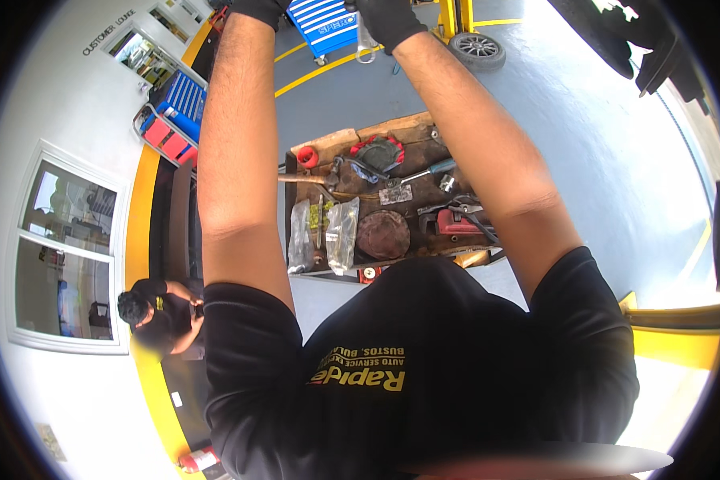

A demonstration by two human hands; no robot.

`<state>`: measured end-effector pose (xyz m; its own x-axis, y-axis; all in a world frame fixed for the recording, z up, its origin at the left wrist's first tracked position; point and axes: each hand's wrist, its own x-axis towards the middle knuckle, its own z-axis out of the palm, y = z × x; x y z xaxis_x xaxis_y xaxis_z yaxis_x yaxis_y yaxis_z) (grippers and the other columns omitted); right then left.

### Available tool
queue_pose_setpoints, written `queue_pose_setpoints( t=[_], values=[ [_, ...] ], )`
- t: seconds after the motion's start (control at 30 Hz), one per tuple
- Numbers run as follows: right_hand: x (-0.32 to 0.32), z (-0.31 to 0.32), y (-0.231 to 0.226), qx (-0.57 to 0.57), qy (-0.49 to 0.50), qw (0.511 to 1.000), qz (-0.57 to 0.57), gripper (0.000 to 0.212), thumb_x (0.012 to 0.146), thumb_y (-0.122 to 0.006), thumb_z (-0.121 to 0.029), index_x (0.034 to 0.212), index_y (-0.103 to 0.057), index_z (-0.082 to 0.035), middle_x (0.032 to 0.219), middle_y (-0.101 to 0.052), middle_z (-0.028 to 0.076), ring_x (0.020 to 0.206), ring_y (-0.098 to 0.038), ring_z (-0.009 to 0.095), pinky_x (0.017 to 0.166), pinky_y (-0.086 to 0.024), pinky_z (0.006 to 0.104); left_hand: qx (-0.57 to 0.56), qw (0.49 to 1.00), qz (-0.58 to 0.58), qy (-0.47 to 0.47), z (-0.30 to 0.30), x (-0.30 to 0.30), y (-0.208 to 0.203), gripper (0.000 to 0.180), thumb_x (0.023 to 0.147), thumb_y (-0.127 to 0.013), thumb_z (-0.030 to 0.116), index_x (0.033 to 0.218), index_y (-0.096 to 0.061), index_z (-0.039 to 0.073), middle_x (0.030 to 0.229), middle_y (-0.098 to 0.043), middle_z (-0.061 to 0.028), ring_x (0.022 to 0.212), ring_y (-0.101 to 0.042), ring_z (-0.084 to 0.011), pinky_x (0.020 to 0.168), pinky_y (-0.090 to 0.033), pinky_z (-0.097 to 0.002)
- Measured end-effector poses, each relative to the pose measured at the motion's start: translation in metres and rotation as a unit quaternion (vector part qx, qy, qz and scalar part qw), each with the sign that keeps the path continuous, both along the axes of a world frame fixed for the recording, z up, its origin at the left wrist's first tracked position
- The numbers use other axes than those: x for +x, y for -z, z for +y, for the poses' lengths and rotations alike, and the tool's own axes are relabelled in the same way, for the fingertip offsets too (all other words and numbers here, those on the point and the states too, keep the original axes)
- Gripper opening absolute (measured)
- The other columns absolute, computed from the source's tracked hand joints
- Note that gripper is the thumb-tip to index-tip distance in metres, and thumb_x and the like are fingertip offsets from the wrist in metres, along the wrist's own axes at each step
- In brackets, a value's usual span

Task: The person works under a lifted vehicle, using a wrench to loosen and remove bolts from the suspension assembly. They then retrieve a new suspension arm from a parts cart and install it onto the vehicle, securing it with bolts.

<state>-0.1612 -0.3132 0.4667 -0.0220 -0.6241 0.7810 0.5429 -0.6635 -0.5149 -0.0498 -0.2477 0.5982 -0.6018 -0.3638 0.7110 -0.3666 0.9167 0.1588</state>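
Both my arms reach up to the top edge of the head view, in black gloves. My right hand (390,24) is closed around a ring spanner (366,50), whose ring end hangs below the fingers. Of my left hand (261,10) only the back and wrist show; its fingers are cut off by the frame. Below the hands, between my forearms, stands a worn tool tray (408,128). In it lie a hammer (308,179), a red-and-black glove (378,154), a blue-handled tool (438,169), a red-handled tool (458,224) and a round brown lump (384,234).
Clear plastic bags (342,236) and a red ring-shaped piece (307,157) also lie in the tray. Beyond are a blue tool cabinet (328,30), a wheel (478,50) and a yellow post (448,18). Another person (158,316) is at the left. Dark vehicle parts (608,40) hang upper right.
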Motion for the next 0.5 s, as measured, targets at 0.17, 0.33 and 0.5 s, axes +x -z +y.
queue_pose_setpoints(
  t=[0.17, 0.33, 0.5],
  values=[
    [-0.02, 0.037, 0.169, 0.227, -0.069, 0.939, 0.248, 0.023, 0.102, -0.062, -0.031, 0.104, -0.066, -0.008, 0.073, -0.06, 0.0, 0.054, -0.049, 0.006, 0.049, -0.039, 0.0245, 0.156, 0.981, -0.06, -0.102, 0.034, 0.063, 0.072, 0.077, 0.098, -0.076, 0.031, 0.16, -0.037, 0.006, 0.156, -0.048, -0.0164, 0.141, -0.05, -0.0271, 0.111, -0.048, -0.0401],
    [-0.035, 0.094, 0.316, 0.248, -0.189, 0.692, 0.651, 0.014, 0.097, -0.061, -0.016, 0.098, -0.07, -0.005, 0.075, -0.066, 0.006, 0.061, -0.062, 0.02, 0.057, -0.051, 0.0366, 0.513, 0.814, -0.038, -0.268, 0.055, 0.19, 0.258, 0.037, 0.104, -0.063, 0.026, 0.139, -0.063, 0.015, 0.127, -0.07, -0.0003, 0.117, -0.066, -0.013, 0.091, -0.052, -0.0298],
    [-0.019, 0.119, 0.373, 0.425, -0.345, 0.65, 0.527, 0.02, 0.097, -0.063, -0.022, 0.106, -0.07, -0.006, 0.085, -0.068, 0.006, 0.074, -0.065, 0.018, 0.067, -0.051, 0.0354, 0.463, 0.723, -0.211, -0.467, 0.119, 0.261, 0.5, 0.041, 0.091, -0.067, 0.039, 0.113, -0.075, 0.005, 0.11, -0.075, -0.0207, 0.102, -0.072, -0.0344, 0.09, -0.055, -0.0472]
  ],
)
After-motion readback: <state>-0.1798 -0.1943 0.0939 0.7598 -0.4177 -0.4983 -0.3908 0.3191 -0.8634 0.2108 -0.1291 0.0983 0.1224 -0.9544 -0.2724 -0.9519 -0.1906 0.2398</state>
